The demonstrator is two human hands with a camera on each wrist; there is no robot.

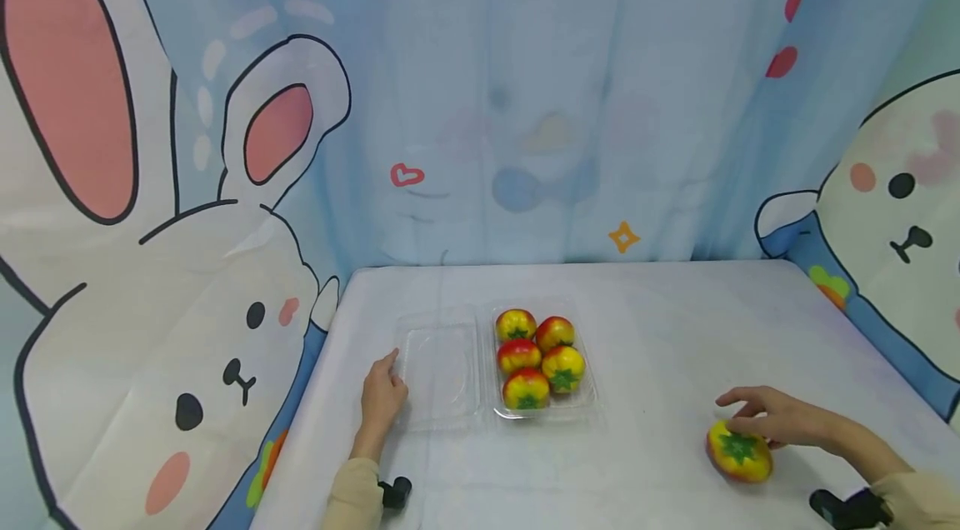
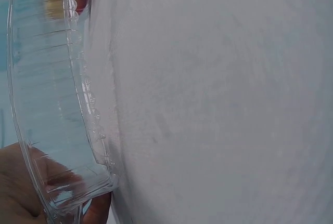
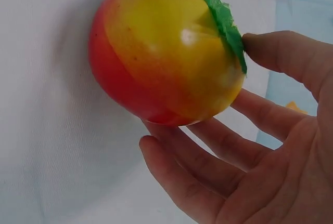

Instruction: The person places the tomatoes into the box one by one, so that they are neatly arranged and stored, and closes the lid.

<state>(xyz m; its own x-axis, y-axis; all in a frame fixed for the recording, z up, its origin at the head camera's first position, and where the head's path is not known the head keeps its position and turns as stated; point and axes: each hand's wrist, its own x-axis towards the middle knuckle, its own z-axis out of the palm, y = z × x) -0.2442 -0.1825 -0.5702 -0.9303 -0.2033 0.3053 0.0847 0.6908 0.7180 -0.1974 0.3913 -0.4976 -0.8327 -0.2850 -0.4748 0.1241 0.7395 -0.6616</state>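
Note:
A clear plastic clamshell box lies unfolded on the table, its lid (image 1: 441, 372) to the left and its tray (image 1: 583, 412) to the right. Several red-and-yellow toy persimmons (image 1: 519, 356) sit in the tray. My left hand (image 1: 384, 398) holds the lid's left edge; in the left wrist view its fingers (image 2: 54, 174) show partly through the clear plastic. At the table's right, my right hand (image 1: 780, 417) holds another toy persimmon (image 1: 738, 453). The right wrist view shows the thumb (image 3: 281, 52) at its green leaves and the other fingers along its side.
A white cloth covers the table (image 1: 645, 322). Behind it hangs a blue curtain (image 1: 465, 97) with cartoon rabbits. Dark wrist cameras sit on both forearms, the left camera (image 1: 396, 493) close to the table.

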